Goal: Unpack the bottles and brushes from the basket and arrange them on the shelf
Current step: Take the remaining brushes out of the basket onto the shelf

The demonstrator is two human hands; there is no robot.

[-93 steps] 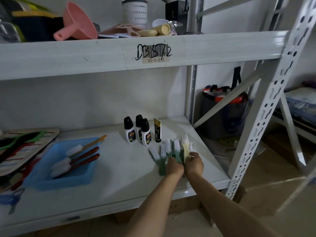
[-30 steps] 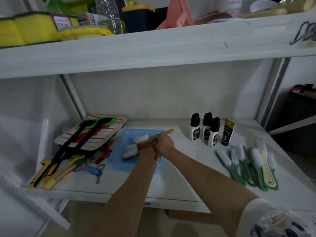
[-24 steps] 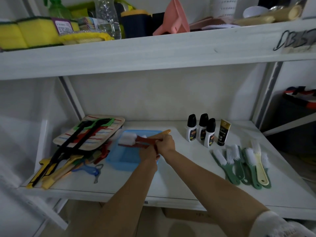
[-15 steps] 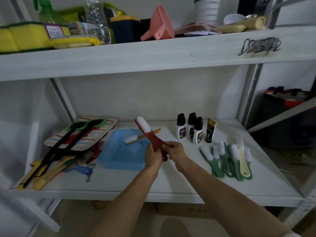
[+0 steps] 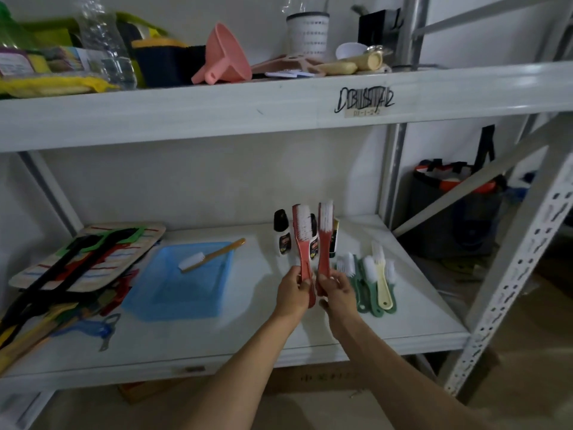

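L hand and R hand each clamp the handle of a red scrub brush /, bristle ends up, held above the shelf w/ the small bottles partly hidden behind them. Blue basket sits left of the hands w/ one orange-handled brush lying across it. Green and cream brushes lie in a row just right of the R hand.

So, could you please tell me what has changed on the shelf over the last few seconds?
Two red brushes have left the blue basket: the left hand now holds one red brush upright, the right hand the other red brush, above the shelf. Only the orange-handled brush remains in the basket. The bottles and the row of green and cream brushes stayed put.
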